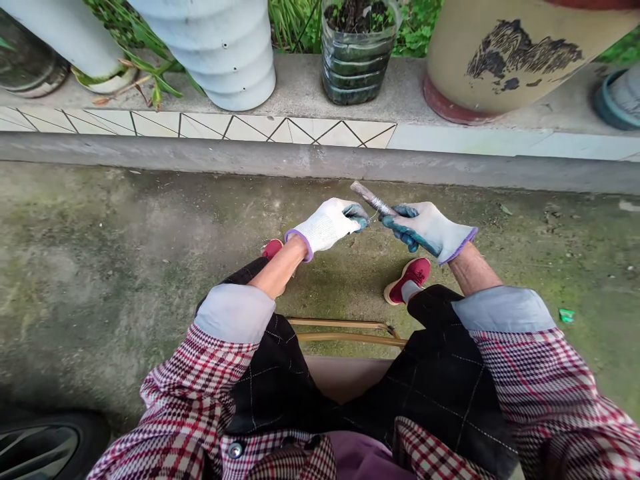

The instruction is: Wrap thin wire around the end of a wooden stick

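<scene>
I sit with both hands out in front, each in a white glove with a teal palm. My right hand is closed around a short stick whose middle is wound with thin silvery wire; its far end points up and left. My left hand is pinched shut just left of the stick, fingertips at the wire wrap, apparently holding a thin strand of wire too fine to see clearly. Both hands hover above the concrete ground between my red shoes.
A raised ledge with patterned tiles runs across the far side, carrying a white ribbed pot, a cut plastic bottle planter and a large tan pot. Mossy concrete spreads left and right. A stool frame shows between my knees.
</scene>
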Motion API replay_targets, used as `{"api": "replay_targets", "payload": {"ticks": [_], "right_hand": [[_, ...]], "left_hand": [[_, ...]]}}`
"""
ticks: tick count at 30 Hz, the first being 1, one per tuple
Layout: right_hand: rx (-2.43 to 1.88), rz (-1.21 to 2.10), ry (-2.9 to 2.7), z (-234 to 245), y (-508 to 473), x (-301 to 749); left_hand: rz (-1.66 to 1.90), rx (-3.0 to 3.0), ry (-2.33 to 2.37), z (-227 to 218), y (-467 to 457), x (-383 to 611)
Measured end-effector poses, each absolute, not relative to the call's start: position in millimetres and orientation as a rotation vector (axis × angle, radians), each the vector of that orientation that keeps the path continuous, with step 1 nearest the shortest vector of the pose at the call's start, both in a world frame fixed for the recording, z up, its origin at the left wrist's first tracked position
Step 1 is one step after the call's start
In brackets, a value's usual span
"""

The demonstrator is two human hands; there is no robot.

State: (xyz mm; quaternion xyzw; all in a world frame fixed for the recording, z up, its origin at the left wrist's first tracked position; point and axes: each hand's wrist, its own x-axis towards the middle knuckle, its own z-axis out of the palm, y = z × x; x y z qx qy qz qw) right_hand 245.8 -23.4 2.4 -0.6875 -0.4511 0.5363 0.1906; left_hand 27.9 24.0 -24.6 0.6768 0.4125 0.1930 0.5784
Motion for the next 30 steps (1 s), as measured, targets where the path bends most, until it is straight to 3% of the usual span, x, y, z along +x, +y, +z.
{"api": "replay_targets", "payload": {"ticks": [10, 17, 23, 26, 30], "right_hand": [[-1.530, 1.787, -1.206, 18.7, -36.5, 245.5], [-1.548, 2.131, -1.602, 14.2, -33.3, 253.2], [-1.968, 1.550, -2.241, -15.4, -26.8, 247.0], [-2.146, 1.320, -2.257, -15.5, -21.9, 243.0], [-2.246, 1.248, -2.032, -11.2, -18.0, 246.3]], "left_hand": [[0.428, 1.615, 0.988, -25.8, 24.1, 23.6], [0.361, 1.684, 0.877, -22.1, 32.2, 11.7], [0.165, 1.879, 0.980, -13.0, 24.3, 14.0], [0.187, 1.896, 1.049, -12.0, 19.8, 19.6], [0.279, 1.870, 1.079, -16.3, 21.0, 24.9]]}}
